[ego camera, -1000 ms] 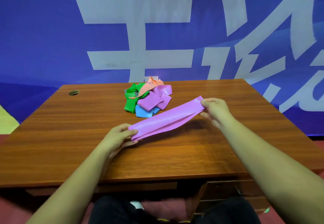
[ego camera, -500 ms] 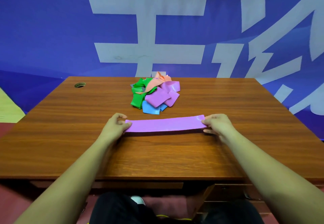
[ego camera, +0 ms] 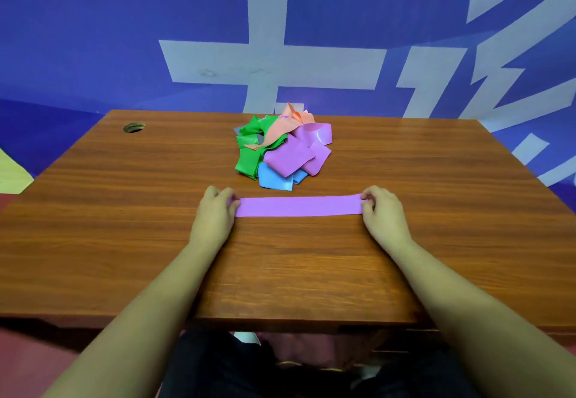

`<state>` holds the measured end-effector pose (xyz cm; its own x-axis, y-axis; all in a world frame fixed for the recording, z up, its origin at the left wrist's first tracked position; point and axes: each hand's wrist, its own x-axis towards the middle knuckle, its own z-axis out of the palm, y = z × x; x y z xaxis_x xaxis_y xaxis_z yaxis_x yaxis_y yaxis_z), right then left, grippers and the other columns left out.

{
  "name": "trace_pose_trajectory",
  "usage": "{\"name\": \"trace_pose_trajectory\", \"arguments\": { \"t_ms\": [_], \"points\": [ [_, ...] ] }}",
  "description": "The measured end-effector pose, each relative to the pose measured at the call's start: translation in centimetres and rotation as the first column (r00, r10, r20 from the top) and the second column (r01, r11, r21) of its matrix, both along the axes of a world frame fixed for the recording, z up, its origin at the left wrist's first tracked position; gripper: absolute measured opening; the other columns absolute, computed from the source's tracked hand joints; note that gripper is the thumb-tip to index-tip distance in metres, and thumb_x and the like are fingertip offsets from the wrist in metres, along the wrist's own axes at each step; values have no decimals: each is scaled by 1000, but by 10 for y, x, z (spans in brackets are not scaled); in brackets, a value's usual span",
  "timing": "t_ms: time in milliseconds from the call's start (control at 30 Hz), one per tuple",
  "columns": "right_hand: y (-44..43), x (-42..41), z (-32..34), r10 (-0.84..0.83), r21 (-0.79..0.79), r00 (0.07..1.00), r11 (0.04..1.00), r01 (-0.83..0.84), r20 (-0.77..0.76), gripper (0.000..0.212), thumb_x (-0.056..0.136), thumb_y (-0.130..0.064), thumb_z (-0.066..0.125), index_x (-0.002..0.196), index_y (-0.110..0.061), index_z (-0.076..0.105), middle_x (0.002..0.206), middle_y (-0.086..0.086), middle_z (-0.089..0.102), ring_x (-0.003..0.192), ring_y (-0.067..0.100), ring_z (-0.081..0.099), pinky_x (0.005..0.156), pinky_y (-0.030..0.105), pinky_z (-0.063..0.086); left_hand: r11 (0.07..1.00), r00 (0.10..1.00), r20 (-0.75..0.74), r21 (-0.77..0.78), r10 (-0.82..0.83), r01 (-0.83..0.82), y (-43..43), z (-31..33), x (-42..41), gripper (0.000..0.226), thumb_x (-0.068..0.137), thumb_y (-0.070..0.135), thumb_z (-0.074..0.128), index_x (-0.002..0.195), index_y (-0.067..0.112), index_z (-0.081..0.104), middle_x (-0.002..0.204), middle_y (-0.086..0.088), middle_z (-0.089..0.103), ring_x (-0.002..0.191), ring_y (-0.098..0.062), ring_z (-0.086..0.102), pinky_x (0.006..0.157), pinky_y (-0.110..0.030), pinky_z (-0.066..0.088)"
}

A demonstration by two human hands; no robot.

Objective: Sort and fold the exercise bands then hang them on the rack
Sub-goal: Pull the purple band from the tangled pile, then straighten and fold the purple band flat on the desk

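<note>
A purple exercise band (ego camera: 297, 206) lies flat and straight across the wooden table (ego camera: 124, 241). My left hand (ego camera: 215, 210) pinches its left end and my right hand (ego camera: 381, 210) pinches its right end. Behind it sits a loose pile of bands (ego camera: 282, 151) in green, orange, purple and blue. No rack is in view.
A round cable hole (ego camera: 134, 127) is in the table's far left corner. A blue banner with large white characters (ego camera: 280, 54) hangs right behind the table. My legs show below the near edge.
The purple band went from held tilted above the table to lying flat and level on it, pulled straight between both hands.
</note>
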<state>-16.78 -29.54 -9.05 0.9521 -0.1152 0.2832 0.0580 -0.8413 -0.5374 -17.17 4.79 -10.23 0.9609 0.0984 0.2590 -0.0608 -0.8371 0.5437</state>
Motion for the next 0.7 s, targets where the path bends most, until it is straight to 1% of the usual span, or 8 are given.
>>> {"name": "trace_pose_trajectory", "arguments": {
  "t_ms": [67, 100, 200, 267, 367, 467, 600, 700],
  "points": [
    [-1, -1, -8, -39, -109, 999, 993, 39, 7, 15, 86, -13, 58, 97, -16, 67, 90, 9, 56, 93, 33, 52, 87, 37, 40, 998, 998, 23, -28, 54, -53, 0, -2, 0, 13, 90, 19, 64, 101, 16, 70, 93, -9, 47, 92, -30, 53, 88, -39, 46],
    [-1, -2, -8, -59, -111, 998, 992, 57, -11, 15, 87, -16, 59, 98, -18, 68, 91, 9, 54, 95, 33, 49, 91, 38, 40, 997, 997, 21, -35, 68, -67, 0, -1, -1, 13, 90, 19, 63, 100, 19, 71, 93, -9, 47, 94, -30, 52, 90, -39, 46],
    [-4, 2, -2, -57, -64, 996, 997, 53, -73, 16, 84, -21, 59, 96, -23, 69, 90, 7, 55, 98, 31, 50, 92, 35, 37, 992, 996, -11, -87, 89, -90, 1, 8, 0, 16, 88, 19, 59, 100, 20, 70, 98, -11, 47, 100, -31, 51, 95, -39, 44],
    [-4, 7, 8, -40, -48, 997, 998, 36, -72, 17, 81, -25, 57, 94, -25, 69, 91, 8, 58, 98, 29, 52, 93, 35, 39, 990, 994, 31, -99, 106, -102, 2, 18, 3, 16, 86, 17, 58, 99, 17, 67, 98, -10, 48, 102, -31, 51, 96, -39, 44],
    [9, 23, 31, 11, -15, 998, 1000, -12, -55, 20, 82, -21, 61, 100, -19, 69, 99, 8, 52, 100, 29, 55, 97, 39, 44, 998, 996, 76, -63, 35, -30, -3, 39, 18, 12, 85, 15, 58, 95, 14, 63, 96, -8, 49, 100, -31, 51, 92, -38, 44],
    [39, 50, 53, 108, -24, 990, 994, -110, -88, 29, 84, -24, 62, 112, -16, 65, 111, 10, 50, 104, 29, 56, 96, 39, 46, 998, 995, 76, -18, -57, 59, -22, 56, 45, 12, 84, 15, 60, 94, 11, 63, 96, -10, 54, 94, -32, 54, 84, -38, 45],
    [79, 82, 64, 235, -58, 956, 967, -248, -175, 46, 89, -31, 62, 131, -12, 54, 128, 14, 48, 114, 29, 52, 95, 37, 44, 991, 991, 47, -37, -127, 129, -47, 67, 76, 17, 83, 17, 61, 99, 12, 64, 101, -10, 57, 92, -28, 56, 81, -35, 46],
    [93, 104, 60, 266, -56, 946, 958, -281, -184, 55, 92, -33, 61, 139, -8, 47, 136, 16, 49, 125, 31, 48, 101, 38, 41, 983, 986, 32, -77, -165, 167, -60, 63, 90, 22, 85, 20, 62, 104, 11, 67, 102, -10, 60, 95, -27, 56, 82, -33, 44]
  ]
}}
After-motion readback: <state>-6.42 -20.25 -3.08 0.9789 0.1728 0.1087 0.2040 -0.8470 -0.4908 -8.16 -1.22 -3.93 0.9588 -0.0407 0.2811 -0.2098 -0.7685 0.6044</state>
